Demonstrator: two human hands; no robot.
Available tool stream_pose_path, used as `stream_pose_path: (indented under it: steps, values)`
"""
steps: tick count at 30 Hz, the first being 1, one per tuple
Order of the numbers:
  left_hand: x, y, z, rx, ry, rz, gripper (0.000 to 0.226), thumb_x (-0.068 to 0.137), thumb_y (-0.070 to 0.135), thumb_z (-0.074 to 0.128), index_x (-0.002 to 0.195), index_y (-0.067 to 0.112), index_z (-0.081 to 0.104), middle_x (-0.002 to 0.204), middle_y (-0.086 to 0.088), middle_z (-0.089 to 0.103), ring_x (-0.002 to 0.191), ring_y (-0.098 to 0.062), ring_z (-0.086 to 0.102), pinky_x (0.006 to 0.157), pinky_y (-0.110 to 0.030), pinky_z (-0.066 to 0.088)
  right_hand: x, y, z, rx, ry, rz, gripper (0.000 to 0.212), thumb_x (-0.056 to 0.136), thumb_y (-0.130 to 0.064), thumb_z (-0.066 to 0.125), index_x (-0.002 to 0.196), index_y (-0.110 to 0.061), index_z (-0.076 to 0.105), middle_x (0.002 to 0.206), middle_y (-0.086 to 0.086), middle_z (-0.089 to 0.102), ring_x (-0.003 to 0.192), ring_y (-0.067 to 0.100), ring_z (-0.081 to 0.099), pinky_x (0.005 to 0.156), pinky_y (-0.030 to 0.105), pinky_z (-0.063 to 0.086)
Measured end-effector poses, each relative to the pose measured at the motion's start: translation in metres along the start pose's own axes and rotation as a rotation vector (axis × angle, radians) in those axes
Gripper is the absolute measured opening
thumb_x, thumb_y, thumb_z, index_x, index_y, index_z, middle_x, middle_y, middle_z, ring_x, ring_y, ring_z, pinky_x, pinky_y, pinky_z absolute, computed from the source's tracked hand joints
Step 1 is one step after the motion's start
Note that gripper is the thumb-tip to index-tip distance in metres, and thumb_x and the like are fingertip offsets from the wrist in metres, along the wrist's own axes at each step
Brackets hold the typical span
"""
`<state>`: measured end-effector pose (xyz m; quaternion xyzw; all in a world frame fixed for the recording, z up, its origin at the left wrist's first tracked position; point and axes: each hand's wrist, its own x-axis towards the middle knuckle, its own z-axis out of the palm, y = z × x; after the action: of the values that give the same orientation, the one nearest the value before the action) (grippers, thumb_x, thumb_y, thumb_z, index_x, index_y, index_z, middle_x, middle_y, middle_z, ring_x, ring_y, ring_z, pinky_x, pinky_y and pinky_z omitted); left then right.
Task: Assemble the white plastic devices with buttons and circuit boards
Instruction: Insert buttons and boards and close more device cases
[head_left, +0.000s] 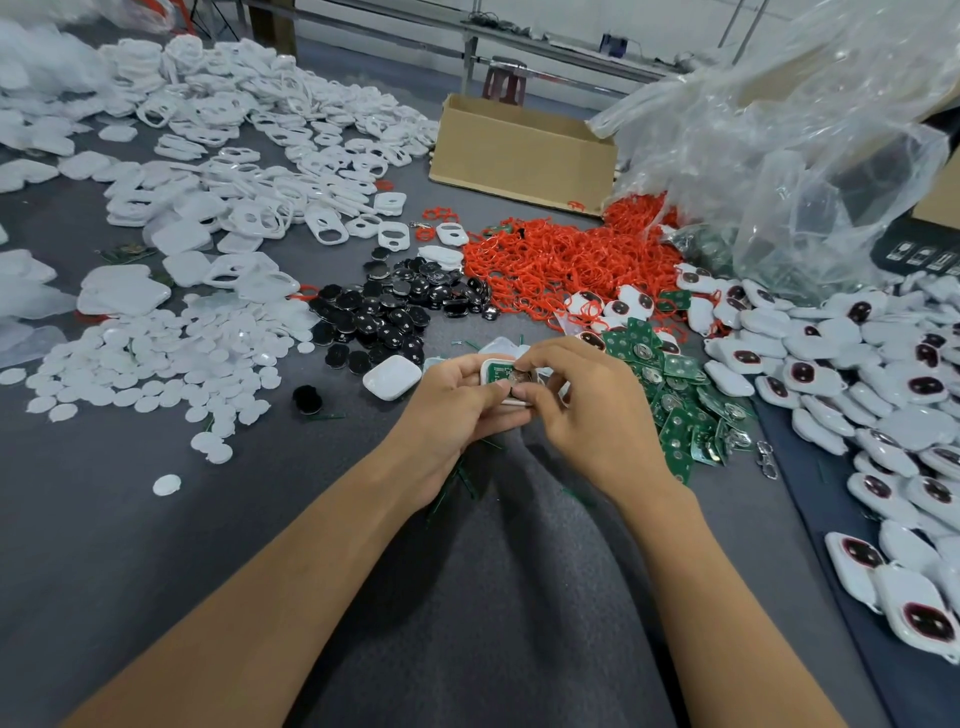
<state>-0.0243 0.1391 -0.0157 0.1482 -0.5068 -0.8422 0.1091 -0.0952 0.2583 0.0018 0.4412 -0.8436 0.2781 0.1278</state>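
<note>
Bare left hand (457, 402) and right hand (592, 410), both forearms unsleeved.

The bare left forearm (291, 566) and bare right forearm (696, 571) rise from the lower corners and converge at the frame's centre. The left hand (454, 410) curls its fingers round a small white plastic shell holding a green circuit board (496, 372). The right hand (587, 410) arches over it from the right, its fingertips (524, 366) pinching at the board.
</note>
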Motion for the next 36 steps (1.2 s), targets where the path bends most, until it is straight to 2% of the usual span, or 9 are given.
stream_pose_path:
  steps: [15, 26, 30, 32, 34, 36]
  values:
    - [0.000, -0.001, 0.000, 0.006, 0.011, 0.011, 0.020, 0.097, -0.003, 0.045, 0.102, 0.004, 0.063, 0.090, -0.010, 0.068, 0.074, -0.012, 0.069, 0.078, -0.029, 0.059, 0.000, -0.003, 0.001, 0.021, 0.003, 0.010, 0.011, 0.083, -0.014, 0.067, 0.094, -0.012, 0.067, 0.102, -0.001, 0.067, 0.076, 0.026, 0.060, 0.071, 0.042, 0.050]
    - [-0.002, -0.002, 0.004, 0.097, 0.077, 0.044, 0.022, 0.096, -0.004, 0.047, 0.099, 0.008, 0.064, 0.091, -0.011, 0.069, 0.074, -0.014, 0.068, 0.077, -0.030, 0.060, 0.000, -0.003, 0.003, -0.007, 0.018, 0.003, 0.012, 0.082, -0.015, 0.069, 0.094, -0.014, 0.068, 0.101, -0.002, 0.067, 0.073, 0.024, 0.060, 0.068, 0.040, 0.051]
    - [-0.004, 0.000, 0.004, 0.106, 0.086, 0.046, 0.023, 0.095, -0.005, 0.048, 0.093, 0.011, 0.065, 0.089, -0.009, 0.071, 0.071, -0.012, 0.069, 0.070, -0.025, 0.060, 0.000, -0.002, 0.003, 0.061, 0.018, 0.024, 0.012, 0.082, -0.017, 0.071, 0.094, -0.014, 0.070, 0.099, -0.003, 0.067, 0.070, 0.019, 0.058, 0.069, 0.039, 0.050]
    - [-0.006, 0.002, 0.004, 0.115, 0.092, 0.051, 0.024, 0.094, -0.006, 0.048, 0.090, 0.010, 0.065, 0.088, -0.011, 0.071, 0.069, -0.012, 0.070, 0.065, -0.022, 0.059, 0.003, -0.006, 0.001, 0.121, 0.073, 0.054, 0.013, 0.082, -0.013, 0.071, 0.095, -0.013, 0.071, 0.098, -0.002, 0.067, 0.068, 0.016, 0.057, 0.069, 0.037, 0.050]
    - [-0.007, 0.004, 0.005, 0.116, 0.094, 0.058, 0.024, 0.095, -0.008, 0.045, 0.092, 0.005, 0.065, 0.093, -0.017, 0.070, 0.070, -0.015, 0.070, 0.064, -0.024, 0.059, 0.012, -0.016, -0.001, 0.136, 0.135, 0.029, 0.015, 0.082, -0.007, 0.068, 0.095, -0.014, 0.071, 0.099, -0.002, 0.067, 0.072, 0.011, 0.055, 0.072, 0.029, 0.047]
    - [-0.010, 0.004, 0.006, 0.170, 0.091, 0.083, 0.024, 0.097, -0.007, 0.040, 0.102, 0.000, 0.063, 0.097, -0.016, 0.068, 0.076, -0.014, 0.067, 0.062, -0.024, 0.057, 0.030, -0.035, 0.001, 0.111, 0.056, -0.038, 0.016, 0.080, -0.006, 0.067, 0.091, -0.018, 0.072, 0.098, -0.003, 0.067, 0.083, 0.012, 0.058, 0.077, 0.028, 0.047]
